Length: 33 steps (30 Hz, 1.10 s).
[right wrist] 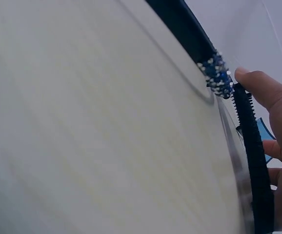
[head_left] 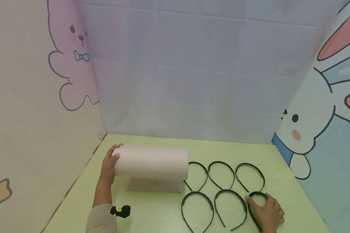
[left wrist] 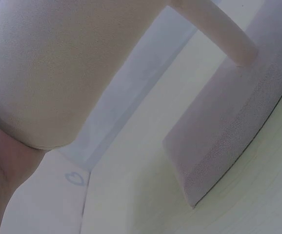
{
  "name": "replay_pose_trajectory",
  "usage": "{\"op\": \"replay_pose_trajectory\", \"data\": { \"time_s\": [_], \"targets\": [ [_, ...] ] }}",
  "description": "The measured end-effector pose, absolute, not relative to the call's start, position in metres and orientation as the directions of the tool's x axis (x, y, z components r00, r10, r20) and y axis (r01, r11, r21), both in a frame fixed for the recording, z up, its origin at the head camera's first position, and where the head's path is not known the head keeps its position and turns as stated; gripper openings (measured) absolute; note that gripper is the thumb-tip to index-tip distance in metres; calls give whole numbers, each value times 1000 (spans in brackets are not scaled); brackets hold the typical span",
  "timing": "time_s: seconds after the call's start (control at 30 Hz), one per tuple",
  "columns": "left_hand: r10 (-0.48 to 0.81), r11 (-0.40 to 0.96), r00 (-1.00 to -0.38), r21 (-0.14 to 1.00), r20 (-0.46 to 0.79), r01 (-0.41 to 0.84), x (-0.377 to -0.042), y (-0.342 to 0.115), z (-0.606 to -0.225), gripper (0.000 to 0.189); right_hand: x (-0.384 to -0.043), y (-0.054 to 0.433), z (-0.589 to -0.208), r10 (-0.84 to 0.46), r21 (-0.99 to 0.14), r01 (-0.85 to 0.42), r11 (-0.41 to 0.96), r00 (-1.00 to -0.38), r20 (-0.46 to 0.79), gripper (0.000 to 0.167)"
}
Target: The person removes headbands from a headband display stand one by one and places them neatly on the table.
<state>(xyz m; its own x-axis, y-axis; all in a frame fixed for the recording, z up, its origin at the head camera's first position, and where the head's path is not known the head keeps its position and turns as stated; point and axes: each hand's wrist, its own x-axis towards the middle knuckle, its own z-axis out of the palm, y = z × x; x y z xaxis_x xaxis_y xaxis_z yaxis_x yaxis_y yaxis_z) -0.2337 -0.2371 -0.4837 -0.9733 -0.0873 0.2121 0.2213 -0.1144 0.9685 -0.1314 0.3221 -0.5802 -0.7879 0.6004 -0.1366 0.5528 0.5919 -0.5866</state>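
Note:
A pale cylindrical headband display stand (head_left: 151, 161) stands at the left middle of the table, its padded roll carried by a short post (left wrist: 224, 31) above a flat base (head_left: 154, 185). My left hand (head_left: 108, 166) grips the left end of the roll, thumb at the front and fingers over the top. At the front right, my right hand (head_left: 268, 210) holds a black toothed headband (head_left: 252, 212) between thumb and fingers. Glittering stones cover part of that headband (right wrist: 216, 75) in the right wrist view. Part of it is hidden behind the hand.
Several more black headbands lie in two rows right of the stand, including a back one (head_left: 250, 164) and a front one (head_left: 230, 191). The stand overlaps the back-left headband (head_left: 202, 165) in the head view. Cloth walls with cartoon animals enclose the pale green table (head_left: 151, 213).

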Motion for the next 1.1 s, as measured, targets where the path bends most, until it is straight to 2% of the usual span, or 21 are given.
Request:
{"op": "replay_pose_trajectory", "data": {
  "time_s": [0.2, 0.47, 0.67, 0.87, 0.97, 1.1],
  "targets": [
    [-74, -126, -971, 964, 227, 235, -233, -239, -487, 35, -128, 323, -581, 623, -618, 541, 570, -776, -105, 106],
    [-95, -140, -970, 961, 225, 237, -232, -243, -484, 37, -123, 323, -572, 650, -767, 441, 466, -758, -41, 85],
    [-200, -36, -974, 993, 104, 114, -222, -242, -482, 43, -126, 320, -559, 678, -879, 330, 346, -735, -9, 76],
    [-412, 36, -911, 999, 26, 12, -191, -219, -490, 63, -134, 331, -572, 720, -941, 262, 216, -693, -27, 70],
    [-442, 16, -897, 1000, 10, 3, -168, -206, -499, 65, -134, 336, -576, 728, -956, 225, 189, -686, -18, 65],
    [-433, 54, -901, 997, -28, -57, -138, -193, -509, 68, -127, 327, -560, 736, -967, 195, 163, -676, -12, 60]
  ]
}}
